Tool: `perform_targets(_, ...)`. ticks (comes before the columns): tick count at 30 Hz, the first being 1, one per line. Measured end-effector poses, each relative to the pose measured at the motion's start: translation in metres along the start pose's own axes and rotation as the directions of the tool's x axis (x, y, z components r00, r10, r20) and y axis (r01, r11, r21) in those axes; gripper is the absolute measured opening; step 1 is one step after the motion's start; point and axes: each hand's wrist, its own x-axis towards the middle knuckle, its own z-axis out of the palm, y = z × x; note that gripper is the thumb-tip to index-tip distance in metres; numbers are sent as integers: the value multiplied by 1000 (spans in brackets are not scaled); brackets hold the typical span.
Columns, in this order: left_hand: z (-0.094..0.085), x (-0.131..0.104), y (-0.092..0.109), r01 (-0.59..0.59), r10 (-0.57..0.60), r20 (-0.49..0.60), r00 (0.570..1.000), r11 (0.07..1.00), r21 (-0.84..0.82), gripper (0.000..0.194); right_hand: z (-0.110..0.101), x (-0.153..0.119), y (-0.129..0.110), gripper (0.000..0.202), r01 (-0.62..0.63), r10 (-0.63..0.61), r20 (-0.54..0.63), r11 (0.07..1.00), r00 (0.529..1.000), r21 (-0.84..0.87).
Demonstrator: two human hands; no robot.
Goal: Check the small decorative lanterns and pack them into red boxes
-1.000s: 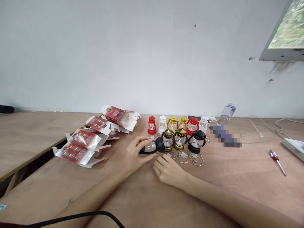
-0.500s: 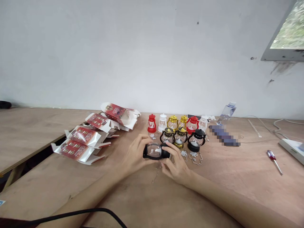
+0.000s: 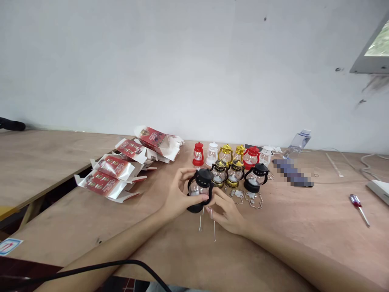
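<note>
A black lantern (image 3: 199, 188) with a clear globe is held nearly upright above the table. My left hand (image 3: 177, 196) is closed on it, thumb across the front. My right hand (image 3: 226, 211) is at the lantern's right side, its fingers pinched round a thin metal wire (image 3: 213, 227) that hangs below. Just behind stand two black-and-gold lanterns and another black lantern (image 3: 256, 177). Red, white and gold lanterns form a row farther back, among them a red one (image 3: 198, 154). Bent wire handles (image 3: 254, 200) and small white pieces lie in front of them.
Red and white open boxes (image 3: 112, 168) are piled at the left, near a gap between tables. To the right are a bottle (image 3: 298, 144), a blurred dark flat object (image 3: 291, 172), a screwdriver (image 3: 359, 209) and cables. A black cable (image 3: 121, 263) crosses the lower left.
The held lantern has turned from lying sideways to nearly upright. My right hand has moved from its end to beside it. The view has shifted slightly.
</note>
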Motion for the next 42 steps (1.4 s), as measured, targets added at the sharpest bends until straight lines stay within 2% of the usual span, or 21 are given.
perform_targets(3,3,-2,1,43,-40,114,993,999,-27,47,0,-1,0,9,-15,15,11,999,1000,35)
perform_targets(6,-1,1,0,31,-35,91,995,999,42,46,0,-3,1,10,-52,60,-90,995,994,90)
perform_targets(8,-4,5,-2,42,-52,90,995,992,119,43,0,-5,1,10,-100,133,-188,979,973,177)
perform_targets(10,-7,8,-5,41,-70,137,988,978,205,44,-1,-9,1,10,-190,257,-261,948,931,255)
perform_targets(12,-8,8,-8,29,-85,193,977,960,277,49,-5,-14,1,12,-326,408,-296,900,864,290)
perform_targets(14,-8,7,-11,20,-95,216,972,945,326,53,-11,-20,2,16,-454,537,-296,837,790,305)
perform_targets(16,-7,6,-10,3,-92,233,968,935,354,50,-18,-22,3,19,-512,604,-279,790,747,337)
perform_targets(20,-4,3,-5,-66,-36,268,963,930,361,47,-28,-18,1,23,-500,624,-266,764,735,408)
perform_targets(22,-3,3,-3,-80,-19,271,962,934,349,46,-30,-14,-2,24,-518,649,-274,744,709,421)
perform_targets(26,-1,3,-2,-46,-52,271,961,938,345,43,-26,-10,-6,28,-558,705,-264,692,658,458)
perform_targets(29,0,3,-2,-24,-75,274,959,941,339,42,-24,-9,-7,28,-559,726,-209,652,655,512)
perform_targets(32,0,3,-2,-17,-79,277,958,944,329,42,-24,-7,-8,31,-533,728,-208,637,653,557)
perform_targets(39,3,-1,0,-6,-116,315,942,933,359,44,-25,-5,-5,35,-545,781,-165,553,602,631)
perform_targets(42,5,-3,1,3,-126,321,939,934,356,44,-23,-6,-3,35,-543,793,-139,522,594,658)
